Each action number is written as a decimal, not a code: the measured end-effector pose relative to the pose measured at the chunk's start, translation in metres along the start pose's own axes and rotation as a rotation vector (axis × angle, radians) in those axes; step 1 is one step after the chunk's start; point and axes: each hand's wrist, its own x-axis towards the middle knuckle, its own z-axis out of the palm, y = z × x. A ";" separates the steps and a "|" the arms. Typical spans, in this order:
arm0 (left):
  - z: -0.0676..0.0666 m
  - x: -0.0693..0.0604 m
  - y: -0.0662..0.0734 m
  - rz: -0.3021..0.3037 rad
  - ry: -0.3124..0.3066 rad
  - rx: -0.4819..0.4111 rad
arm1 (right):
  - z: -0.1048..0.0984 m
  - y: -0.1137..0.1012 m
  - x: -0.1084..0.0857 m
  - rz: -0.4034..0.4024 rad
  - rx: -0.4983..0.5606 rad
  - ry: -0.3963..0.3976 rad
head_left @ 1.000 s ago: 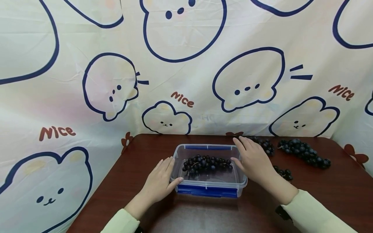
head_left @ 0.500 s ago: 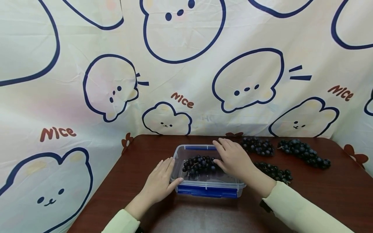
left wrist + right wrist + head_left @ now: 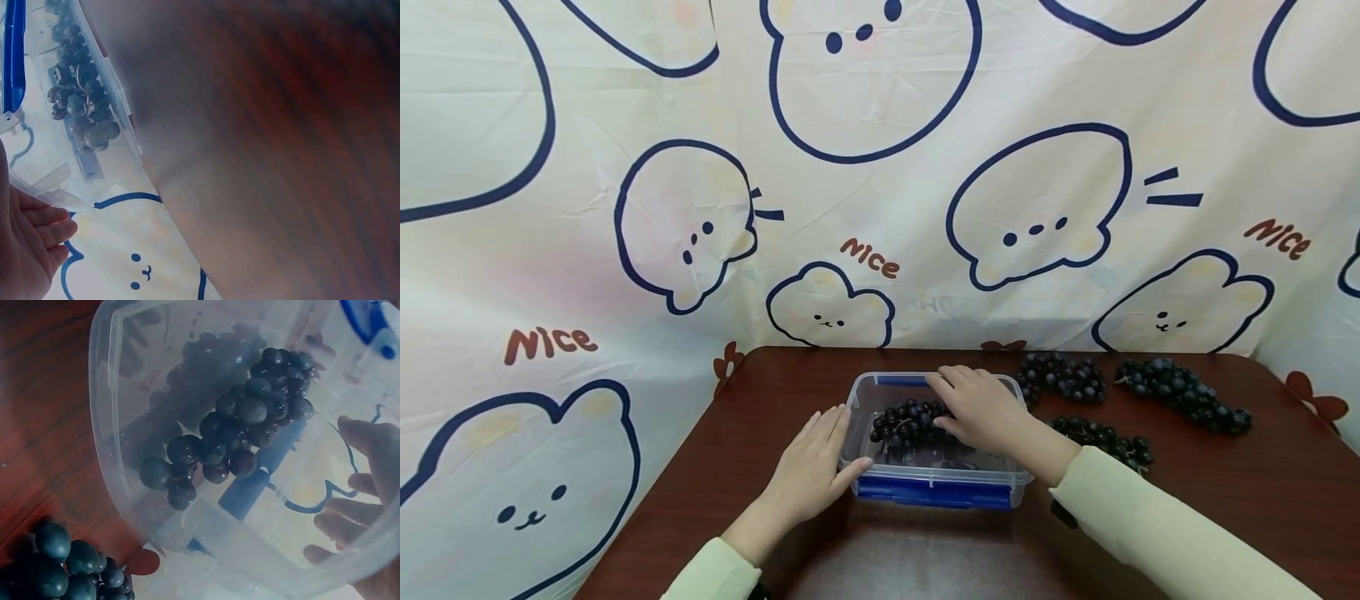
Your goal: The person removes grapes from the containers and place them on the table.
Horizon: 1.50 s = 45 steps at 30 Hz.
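Observation:
A clear plastic food container (image 3: 891, 473) with blue clips stands on the table, and a bunch of dark grapes (image 3: 910, 423) lies inside it. My left hand (image 3: 812, 467) rests along the container's left side, fingers straight and thumb at the front corner. Over the right half of the container is my right hand (image 3: 981, 408), fingers extended, covering part of the grapes. In the right wrist view the right hand's fingers (image 3: 369, 444) look apart from the grapes (image 3: 250, 412). The left wrist view shows the left hand (image 3: 28, 253) by the container's corner.
Several bunches of grapes lie to the right: one at the back (image 3: 1063, 377), a long one at the far right (image 3: 1183, 396), and one behind the right forearm (image 3: 1105, 440). A patterned cloth (image 3: 925, 250) hangs behind the brown table (image 3: 760, 400).
My right hand has moved left from the container's right rim to above the grapes inside, uncovering the bunches on the table. The left hand and container have stayed put.

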 end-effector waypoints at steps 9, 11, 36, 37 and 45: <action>-0.001 0.000 0.000 0.000 -0.003 -0.001 | 0.011 -0.003 0.013 -0.036 0.070 -0.190; -0.001 0.000 0.000 0.004 0.002 0.006 | 0.013 -0.003 0.016 -0.030 0.102 -0.231; -0.002 0.001 0.000 0.015 0.027 -0.003 | 0.031 -0.003 0.028 0.119 0.313 -0.493; -0.002 0.001 0.000 0.012 0.028 -0.005 | 0.032 -0.003 0.028 0.125 0.320 -0.502; -0.001 0.001 0.001 0.000 0.012 -0.020 | 0.042 -0.003 0.028 0.135 0.324 -0.553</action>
